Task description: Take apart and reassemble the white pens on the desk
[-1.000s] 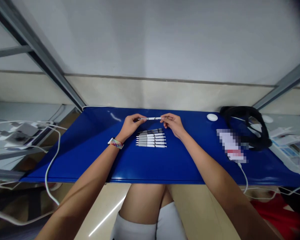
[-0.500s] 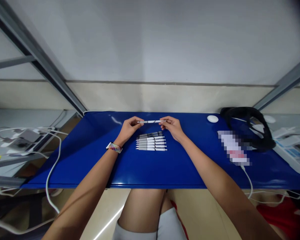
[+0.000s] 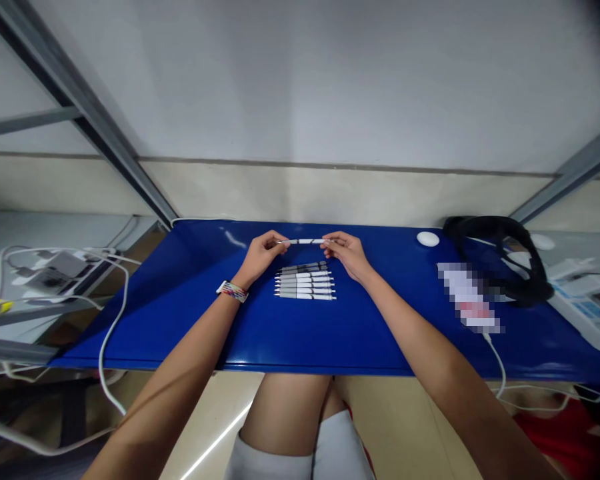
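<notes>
Between my two hands a white and grey pen [image 3: 307, 241] is held level, close to the back edge of the blue table [image 3: 290, 337]. My left hand [image 3: 266, 253] pinches its left end, thumb and fingers closed. The right end is gripped by the fingertips of my right hand [image 3: 347, 255]. Just in front of the hands lies a row of pens [image 3: 306, 289], side by side with tips to the left. The lower ones are white with grey grips; a darker grey pen [image 3: 303, 269] lies slightly slanted at the top of the row.
To the right are a white oval object [image 3: 427, 239], a black strap-like headband [image 3: 500, 260] and a blurred-out device [image 3: 469, 298] with a white cable. White cables [image 3: 115, 327] and chargers [image 3: 63, 273] hang at the left. A metal frame [image 3: 115, 147] rises beside the table.
Both hands keep hold of the pen, which seems turned a little about its length, its dark marks lying differently. The view has shifted slightly. The row of pens stays put.
</notes>
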`<state>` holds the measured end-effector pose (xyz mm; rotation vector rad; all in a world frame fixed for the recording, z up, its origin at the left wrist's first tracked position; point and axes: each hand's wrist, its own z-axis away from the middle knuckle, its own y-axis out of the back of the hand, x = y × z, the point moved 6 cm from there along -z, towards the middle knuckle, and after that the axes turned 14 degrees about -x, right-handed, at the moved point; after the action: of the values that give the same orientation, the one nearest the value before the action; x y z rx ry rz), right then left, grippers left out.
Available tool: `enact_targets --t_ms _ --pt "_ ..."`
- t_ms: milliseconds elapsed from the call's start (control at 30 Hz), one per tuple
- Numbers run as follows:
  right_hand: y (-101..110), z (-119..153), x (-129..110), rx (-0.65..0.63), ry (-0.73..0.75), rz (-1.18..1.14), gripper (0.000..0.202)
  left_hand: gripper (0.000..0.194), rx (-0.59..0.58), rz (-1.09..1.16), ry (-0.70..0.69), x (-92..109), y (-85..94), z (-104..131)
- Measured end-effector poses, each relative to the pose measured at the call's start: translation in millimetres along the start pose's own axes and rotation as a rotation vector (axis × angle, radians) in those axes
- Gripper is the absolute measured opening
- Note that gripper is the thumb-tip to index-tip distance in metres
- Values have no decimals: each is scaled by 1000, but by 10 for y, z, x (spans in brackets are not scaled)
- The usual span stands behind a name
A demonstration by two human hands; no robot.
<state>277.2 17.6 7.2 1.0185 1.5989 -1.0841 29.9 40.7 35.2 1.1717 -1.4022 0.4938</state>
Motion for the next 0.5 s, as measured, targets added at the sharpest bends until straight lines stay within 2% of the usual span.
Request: enact_targets --t_ms 100,133,300,500 --pt "6 6 -12 8 -1 -18 38 62 30 -78 75 -45 42 4" --pt "11 7 -15 8 -2 -31 37 64 46 -84 84 -60 58 3" --pt "101 -3 -16 48 2 -149 32 31 100 90 3 -147 104 -21" --pt "187 -2 -34 142 22 -179 28 35 134 206 15 -267 142 -32"
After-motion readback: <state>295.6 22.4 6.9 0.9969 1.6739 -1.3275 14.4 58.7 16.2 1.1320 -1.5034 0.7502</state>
